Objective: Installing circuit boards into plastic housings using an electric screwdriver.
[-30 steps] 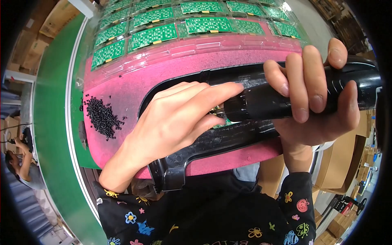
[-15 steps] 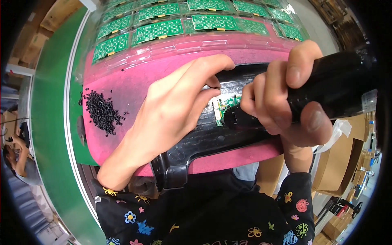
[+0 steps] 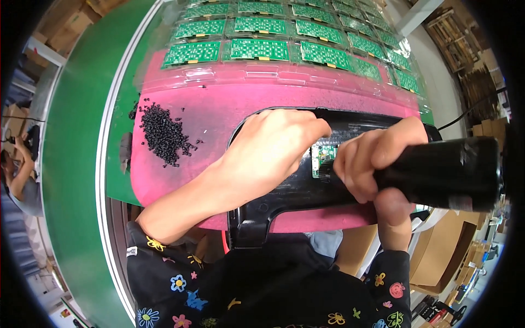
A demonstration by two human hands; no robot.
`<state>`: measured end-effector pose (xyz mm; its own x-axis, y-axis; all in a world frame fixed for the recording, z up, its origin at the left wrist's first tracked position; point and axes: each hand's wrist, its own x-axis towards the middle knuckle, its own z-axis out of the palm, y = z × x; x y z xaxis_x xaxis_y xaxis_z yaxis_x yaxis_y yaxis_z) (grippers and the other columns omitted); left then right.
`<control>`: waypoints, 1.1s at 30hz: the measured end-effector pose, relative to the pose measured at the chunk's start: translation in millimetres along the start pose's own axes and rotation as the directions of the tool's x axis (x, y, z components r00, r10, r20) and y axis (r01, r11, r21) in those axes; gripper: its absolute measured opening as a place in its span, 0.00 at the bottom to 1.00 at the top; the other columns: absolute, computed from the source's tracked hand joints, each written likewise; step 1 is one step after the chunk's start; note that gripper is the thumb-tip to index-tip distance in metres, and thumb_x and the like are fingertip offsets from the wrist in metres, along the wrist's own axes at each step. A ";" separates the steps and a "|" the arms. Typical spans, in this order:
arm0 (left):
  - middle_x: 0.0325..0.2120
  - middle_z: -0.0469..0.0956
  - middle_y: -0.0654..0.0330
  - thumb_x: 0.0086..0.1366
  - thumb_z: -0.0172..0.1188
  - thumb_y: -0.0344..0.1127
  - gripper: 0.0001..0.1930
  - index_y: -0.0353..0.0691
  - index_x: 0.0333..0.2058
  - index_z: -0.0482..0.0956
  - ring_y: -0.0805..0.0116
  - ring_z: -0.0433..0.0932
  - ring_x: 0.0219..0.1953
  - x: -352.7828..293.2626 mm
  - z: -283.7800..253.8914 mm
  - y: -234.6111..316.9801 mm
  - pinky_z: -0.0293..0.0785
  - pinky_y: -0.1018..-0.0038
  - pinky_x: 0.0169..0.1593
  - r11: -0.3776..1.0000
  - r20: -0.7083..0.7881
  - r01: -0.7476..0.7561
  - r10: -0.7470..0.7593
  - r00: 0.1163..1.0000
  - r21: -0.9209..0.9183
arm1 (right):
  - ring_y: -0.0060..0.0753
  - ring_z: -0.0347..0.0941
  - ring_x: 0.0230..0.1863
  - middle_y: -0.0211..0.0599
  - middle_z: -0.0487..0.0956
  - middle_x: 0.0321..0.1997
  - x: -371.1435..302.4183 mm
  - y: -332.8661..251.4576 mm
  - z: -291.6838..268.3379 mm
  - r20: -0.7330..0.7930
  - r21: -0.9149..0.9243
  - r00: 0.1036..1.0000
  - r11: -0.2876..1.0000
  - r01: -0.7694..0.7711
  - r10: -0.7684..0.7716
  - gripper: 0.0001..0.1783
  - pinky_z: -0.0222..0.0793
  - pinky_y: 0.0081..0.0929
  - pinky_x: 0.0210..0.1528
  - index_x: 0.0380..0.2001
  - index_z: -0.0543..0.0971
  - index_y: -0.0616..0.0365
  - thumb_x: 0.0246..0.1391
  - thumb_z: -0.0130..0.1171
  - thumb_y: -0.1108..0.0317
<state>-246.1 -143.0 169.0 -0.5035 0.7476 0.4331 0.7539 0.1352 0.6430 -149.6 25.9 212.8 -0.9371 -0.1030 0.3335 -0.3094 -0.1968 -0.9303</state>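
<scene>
1. From where I stand, the likeliest trouble is the driver [image 3: 443,175] slipping: its nose points left, over the near part of the board [image 3: 322,151], and a skewed push could scrape the board's parts. I can't tell whether the tip touches.
2. The board lies inside the black shell [image 3: 298,197], between the two hands, so a nudge from either might shift it, if nothing fixes it there.
3. The shell rests on the pink mat [image 3: 224,101], its near left end jutting past the mat's edge; a hard press there could, I'd judge, rock it.
4. The heap of black bits [image 3: 164,136] sits on the mat, left of the shell. A careless sweep of the left forearm could scatter them.
5. The right hand [image 3: 377,164] is closed firmly round the front of the driver, fingers wrapped over it.
6. The left hand [image 3: 276,145] is half curled above the shell's left part, fingers bent down beside the board. Its fingertips are hidden, so I can't tell whether they pinch anything or touch the shell.
</scene>
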 end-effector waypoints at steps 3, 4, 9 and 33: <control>0.30 0.79 0.49 0.56 0.61 0.25 0.09 0.33 0.37 0.79 0.48 0.79 0.35 0.9 -2.0 3.0 0.75 0.60 0.38 0.999 0.074 0.038 -0.038 0.997 -0.001 | 0.19 0.62 0.13 0.23 0.67 0.16 0.7 -1.5 3.2 -0.038 0.045 0.999 0.999 0.022 -0.020 0.20 0.59 0.20 0.20 0.35 0.68 0.53 0.51 0.69 0.58; 0.30 0.79 0.49 0.56 0.61 0.25 0.10 0.33 0.38 0.79 0.47 0.79 0.35 1.5 -2.2 3.7 0.75 0.60 0.38 0.998 0.115 0.063 -0.061 0.991 -0.012 | 0.20 0.63 0.18 0.27 0.69 0.20 -0.3 1.4 -2.6 0.050 0.134 0.997 0.989 0.058 -0.065 0.19 0.60 0.21 0.24 0.37 0.69 0.57 0.48 0.69 0.66; 0.30 0.80 0.49 0.55 0.62 0.26 0.11 0.34 0.39 0.79 0.48 0.79 0.35 0.0 0.8 0.5 0.76 0.61 0.38 0.996 0.185 0.091 -0.092 0.978 0.014 | 0.21 0.65 0.23 0.34 0.72 0.25 2.3 1.7 -16.1 0.284 0.148 0.951 0.985 0.084 -0.124 0.19 0.64 0.25 0.31 0.41 0.68 0.61 0.50 0.67 0.75; 0.30 0.81 0.57 0.48 0.70 0.21 0.19 0.33 0.41 0.80 0.67 0.81 0.31 13.7 8.2 11.9 0.77 0.74 0.35 0.901 0.147 0.060 0.004 0.989 -0.430 | 0.17 0.70 0.20 0.23 0.72 0.29 3.2 -5.7 -37.2 -0.105 0.372 0.826 0.748 0.550 -0.554 0.24 0.66 0.17 0.24 0.41 0.67 0.51 0.50 0.68 0.54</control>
<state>-240.5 -125.8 177.4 -0.4329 0.8357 0.3380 0.4670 -0.1128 0.8770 -156.9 62.9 213.5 -0.6192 0.1267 0.7750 -0.6865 -0.5664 -0.4560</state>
